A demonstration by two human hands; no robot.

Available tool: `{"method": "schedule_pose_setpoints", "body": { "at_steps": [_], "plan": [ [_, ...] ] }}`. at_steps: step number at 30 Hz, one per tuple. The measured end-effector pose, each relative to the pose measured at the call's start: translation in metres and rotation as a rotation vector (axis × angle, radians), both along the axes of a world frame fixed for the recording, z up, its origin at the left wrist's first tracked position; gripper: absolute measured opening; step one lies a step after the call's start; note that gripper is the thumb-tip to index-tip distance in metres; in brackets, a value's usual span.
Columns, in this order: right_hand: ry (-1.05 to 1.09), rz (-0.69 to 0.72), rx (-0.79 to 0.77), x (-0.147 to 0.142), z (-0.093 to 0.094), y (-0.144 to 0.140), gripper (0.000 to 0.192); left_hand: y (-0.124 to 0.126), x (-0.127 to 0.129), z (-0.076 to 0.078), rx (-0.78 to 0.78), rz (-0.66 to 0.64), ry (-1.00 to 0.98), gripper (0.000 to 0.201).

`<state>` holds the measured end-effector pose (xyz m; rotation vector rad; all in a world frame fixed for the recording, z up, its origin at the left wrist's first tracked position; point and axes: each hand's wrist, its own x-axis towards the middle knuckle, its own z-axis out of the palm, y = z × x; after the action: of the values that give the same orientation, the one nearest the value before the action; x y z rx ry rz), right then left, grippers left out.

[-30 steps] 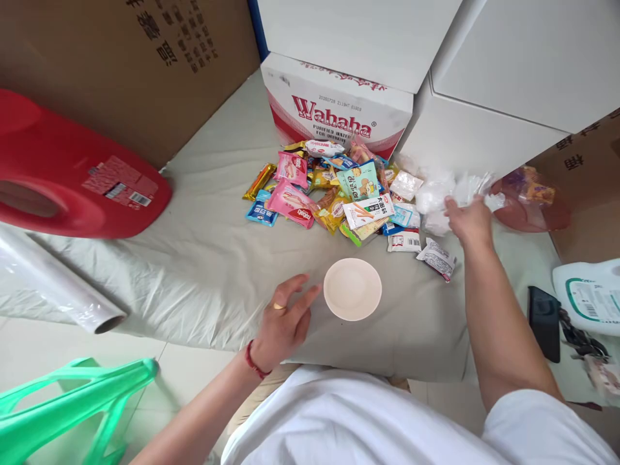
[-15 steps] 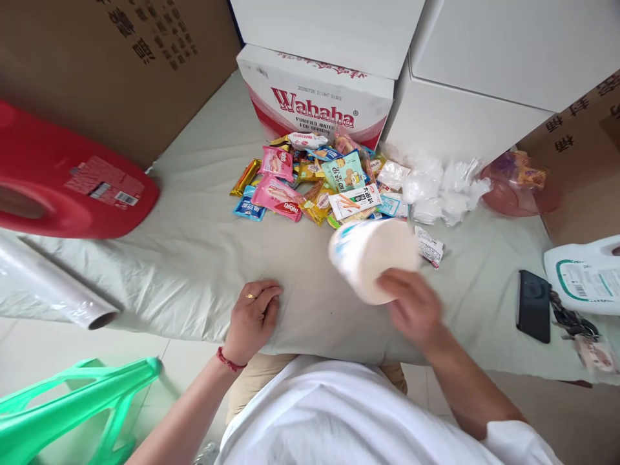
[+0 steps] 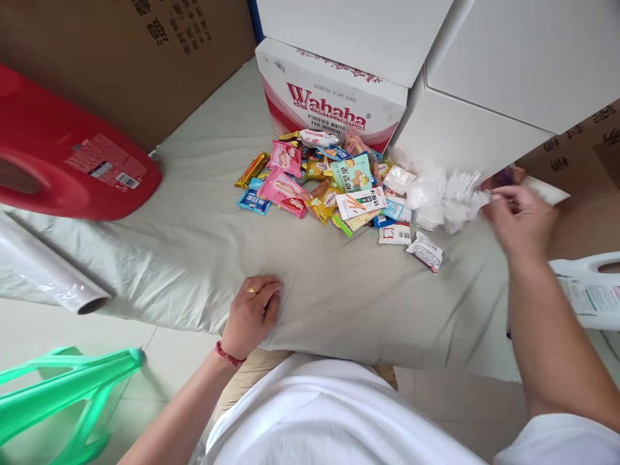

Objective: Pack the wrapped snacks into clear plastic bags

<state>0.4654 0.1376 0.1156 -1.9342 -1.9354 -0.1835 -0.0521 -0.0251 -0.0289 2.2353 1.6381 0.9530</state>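
Observation:
My left hand (image 3: 254, 307), a gold ring on one finger, rests loosely closed on the cloth near the front edge, with nothing visible in it. My right hand (image 3: 526, 223) reaches out to the far right, its thumb and fingers drawn together at the edge of the bunched clear plastic bags (image 3: 429, 190). Whether the fingertips grip the plastic is hard to make out. Behind this hand shows part of a pinkish-red bowl (image 3: 501, 177) and a pale, pointed white piece (image 3: 549, 192) of unclear kind. Left of the bags lies a pile of wrapped snacks (image 3: 324, 184).
A Wahaha carton (image 3: 334, 97) and white boxes (image 3: 489, 116) stand behind the pile. A red jug (image 3: 72, 155) and a plastic-wrapped roll (image 3: 48, 268) lie at left, a green stool (image 3: 72, 387) below. A white jug (image 3: 588, 297) sits at right.
My right hand has moved right and away from me, from the front of the snacks to the bags. The white tub-like roll it held is out of sight. My left hand stays put.

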Motion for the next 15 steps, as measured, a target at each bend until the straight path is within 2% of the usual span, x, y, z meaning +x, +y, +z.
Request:
{"method": "schedule_pose_setpoints", "body": {
  "at_steps": [1, 3, 6, 8, 10, 13, 15],
  "plan": [
    [0.056, 0.069, -0.022, -0.027, -0.010, -0.001, 0.041, 0.000, 0.000, 0.000, -0.002, 0.000, 0.001, 0.022],
    [-0.005, 0.205, -0.185, -0.076, -0.032, 0.005, 0.033, 0.000, 0.001, 0.000, 0.004, 0.000, 0.001, 0.023],
    [-0.236, 0.157, -0.426, -0.119, -0.060, 0.030, 0.039, 0.000, 0.000, 0.000, 0.012, -0.001, -0.004, 0.023],
    [-0.349, 0.096, -0.515, -0.127, -0.069, 0.047, 0.040, 0.000, 0.000, 0.000, 0.000, 0.002, -0.007, 0.024],
    [-0.393, 0.046, -0.521, -0.123, -0.070, 0.058, 0.035, -0.001, 0.000, 0.001, -0.011, 0.002, -0.014, 0.024],
    [-0.364, -0.022, -0.453, -0.110, -0.063, 0.061, 0.034, -0.001, 0.001, 0.001, -0.008, -0.001, -0.029, 0.025],
    [-0.343, 0.014, -0.461, -0.103, -0.057, 0.057, 0.031, 0.000, 0.001, 0.001, -0.007, 0.001, -0.035, 0.025]
  ]
}}
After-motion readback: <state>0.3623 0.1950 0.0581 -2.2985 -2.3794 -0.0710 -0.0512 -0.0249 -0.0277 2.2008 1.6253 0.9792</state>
